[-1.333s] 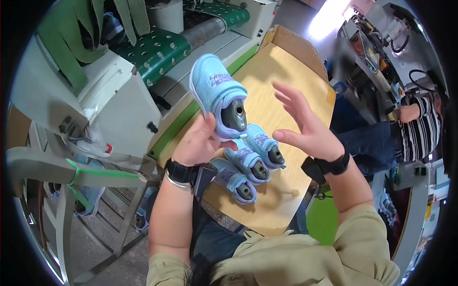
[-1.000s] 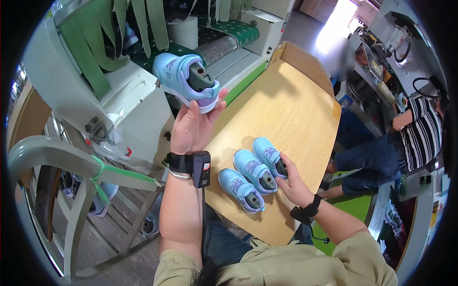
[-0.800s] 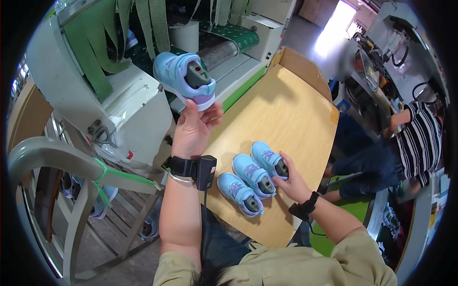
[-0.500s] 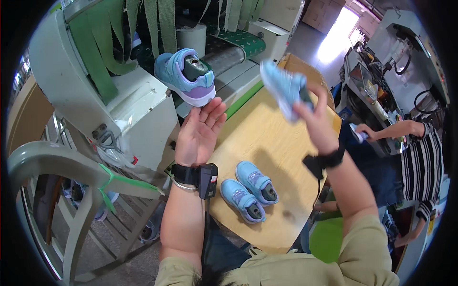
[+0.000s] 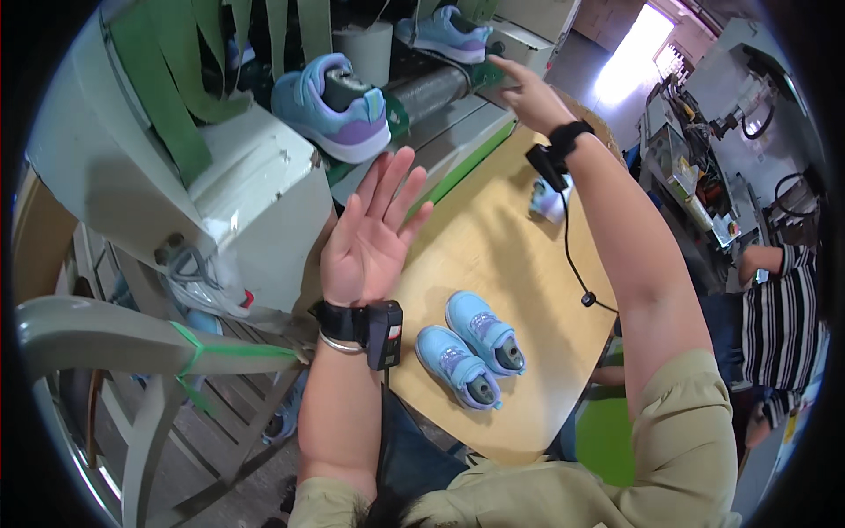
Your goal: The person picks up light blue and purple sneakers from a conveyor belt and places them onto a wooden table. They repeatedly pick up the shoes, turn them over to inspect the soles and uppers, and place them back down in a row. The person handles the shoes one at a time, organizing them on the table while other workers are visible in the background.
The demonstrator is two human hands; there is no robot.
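My left hand [image 5: 374,233] is open, palm up and fingers spread, just below a light blue and purple child's shoe [image 5: 339,119] at the belt's left side. Its fingertips are close to the sole; I cannot tell whether they touch. My right hand [image 5: 532,97] reaches far forward, index finger stretched out near the heel of another blue shoe [image 5: 444,35] on the green conveyor belt. Nothing shows in its grasp. Dark shoe lasts sit inside the shoes. Two more light blue shoes [image 5: 475,352] stand side by side on the wooden tabletop [image 5: 440,264].
Another blue-purple shoe [image 5: 552,201] lies at the table's far right, partly behind my wrist device. Green strips [image 5: 163,97] hang over the machine opening. A grey curved rack [image 5: 132,334] stands at left. A person in a striped top [image 5: 779,317] is at right beside a cluttered bench.
My right hand has moved forward and left, and the shoe it held now sits on the belt, let go. My left hand stays open while the left belt shoe appears slightly higher in view.
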